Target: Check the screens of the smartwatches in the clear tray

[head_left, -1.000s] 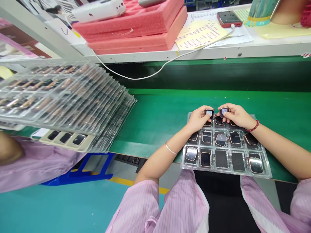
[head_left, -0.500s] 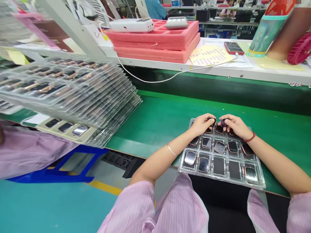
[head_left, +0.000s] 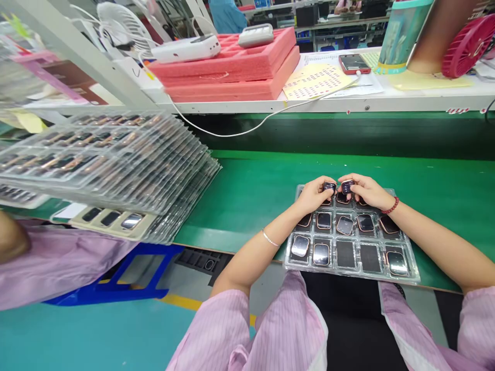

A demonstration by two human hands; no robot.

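My left hand (head_left: 314, 195) pinches a small square watch body with a rose-gold frame (head_left: 329, 186) between its fingers. My right hand (head_left: 365, 190) pinches a matching watch body (head_left: 347, 186), and the two pieces sit close together. Both hands hover over the far row of a clear plastic blister tray (head_left: 351, 275). Its pockets hold several rose-gold-framed watch bodies, and a few pockets show only a dark rectangle. My hands hide part of the far row.
A tall stack of clear trays (head_left: 116, 165) lies to the left above a beige tray of dark watch faces (head_left: 112, 219). A co-worker's pink sleeve (head_left: 50, 263) shows at far left. Pink foam trays (head_left: 232, 69) and a phone (head_left: 353, 64) stand on the white shelf behind the green bench (head_left: 270, 175).
The white QR labels on the held watch bodies no longer face me, so both pieces have turned. My hands are closer together. The view has tipped upward, showing more of the back shelf.
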